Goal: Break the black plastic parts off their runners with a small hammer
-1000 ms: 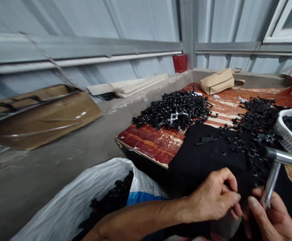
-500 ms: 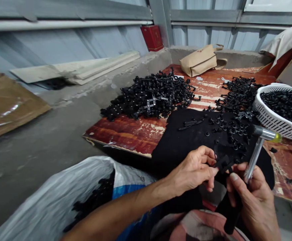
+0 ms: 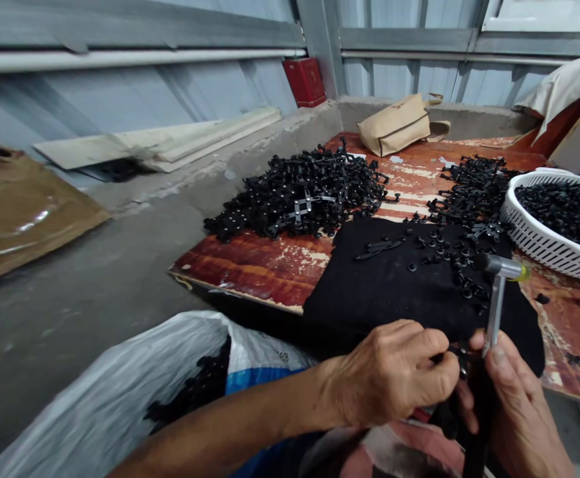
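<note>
My left hand (image 3: pixel 394 375) pinches a small black plastic part (image 3: pixel 456 355) at the near edge of a black cloth (image 3: pixel 394 292). My right hand (image 3: pixel 513 415) grips the black handle of a small metal hammer (image 3: pixel 496 292) whose head stands upright above the cloth; its fingers also touch the black part. Several small black rings (image 3: pixel 452 255) lie scattered on the cloth. A heap of black cross-shaped parts (image 3: pixel 304 192) sits on the worn red board (image 3: pixel 265 265) beyond it.
A white basket (image 3: pixel 529 229) full of black pieces stands at the right, with a second black heap (image 3: pixel 472 186) beside it. A white sack (image 3: pixel 121 398) of black parts lies lower left. A tan paper bag (image 3: pixel 394 126) and a red box (image 3: pixel 304 79) are at the back.
The view swung from the left wall onto the board. My left hand closed over the black part and moved toward my right hand; the hammer tilted to upright.
</note>
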Demonstrator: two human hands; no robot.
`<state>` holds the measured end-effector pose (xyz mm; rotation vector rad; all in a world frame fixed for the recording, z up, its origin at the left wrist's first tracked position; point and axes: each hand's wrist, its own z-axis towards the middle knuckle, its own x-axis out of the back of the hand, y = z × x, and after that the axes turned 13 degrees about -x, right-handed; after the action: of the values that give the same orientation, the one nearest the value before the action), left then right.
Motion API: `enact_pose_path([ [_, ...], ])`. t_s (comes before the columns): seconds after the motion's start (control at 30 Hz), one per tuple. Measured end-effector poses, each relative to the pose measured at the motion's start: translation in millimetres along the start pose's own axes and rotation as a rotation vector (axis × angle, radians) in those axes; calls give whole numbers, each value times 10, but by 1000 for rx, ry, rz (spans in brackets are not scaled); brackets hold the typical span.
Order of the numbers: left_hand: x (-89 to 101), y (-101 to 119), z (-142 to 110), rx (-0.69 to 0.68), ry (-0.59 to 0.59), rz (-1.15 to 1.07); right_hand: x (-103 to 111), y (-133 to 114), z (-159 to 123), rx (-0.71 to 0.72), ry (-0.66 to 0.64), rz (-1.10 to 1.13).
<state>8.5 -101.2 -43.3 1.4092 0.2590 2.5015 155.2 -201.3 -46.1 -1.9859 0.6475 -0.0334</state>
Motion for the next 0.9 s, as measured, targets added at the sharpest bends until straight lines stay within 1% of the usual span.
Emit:
enact_pose_path([
  [0.03,-12,-10,-21,-71,-37,79,-16,-3,6,-7,-20,22],
  [0.07,-25,-18,-40,-120,-45,140,-28,-4,18,-5,-35,41],
  [0.1,-39,-19,-58,-145,-22,186,-33,-4,35,5,-45,59],
  [0.13,-53,-11,-74,-141,41,223,-30,-4,56,22,-51,73],
  [0.17,-65,4,-88,-105,138,251,-19,-3,80,44,-52,84],
  [0.2,-73,27,-99,-33,255,257,-2,-1,105,68,-50,90],
  [0.23,-76,53,-104,75,382,227,18,1,128,93,-46,90],
  [0.27,-72,80,-101,214,494,142,37,4,147,118,-41,87],
  [0.3,-61,102,-88,374,560,-14,50,8,162,143,-35,80],
  [0.33,-46,118,-65,534,582,-227,54,13,171,163,-30,69],
  [0.37,-30,126,-32,674,564,-472,49,21,175,179,-24,58],
  [0.4,-15,127,9,773,523,-712,35,31,176,191,-18,44],
  [0.43,-5,120,54,827,490,-913,15,43,174,200,-11,26],
  [0.47,-1,109,100,854,470,-1059,-8,57,170,206,-4,2],
  [0.5,-4,96,143,872,478,-1147,-27,69,167,210,0,-31],
  [0.6,-23,55,210,946,546,-1230,-37,75,170,215,-3,-180],
  [0.7,10,8,160,986,619,-1215,20,-33,209,246,4,-386],
  [0.8,107,-63,36,977,672,-1149,59,-280,321,340,45,-620],
  [0.9,192,-135,-84,1014,717,-1127,16,-574,535,462,66,-899],
])
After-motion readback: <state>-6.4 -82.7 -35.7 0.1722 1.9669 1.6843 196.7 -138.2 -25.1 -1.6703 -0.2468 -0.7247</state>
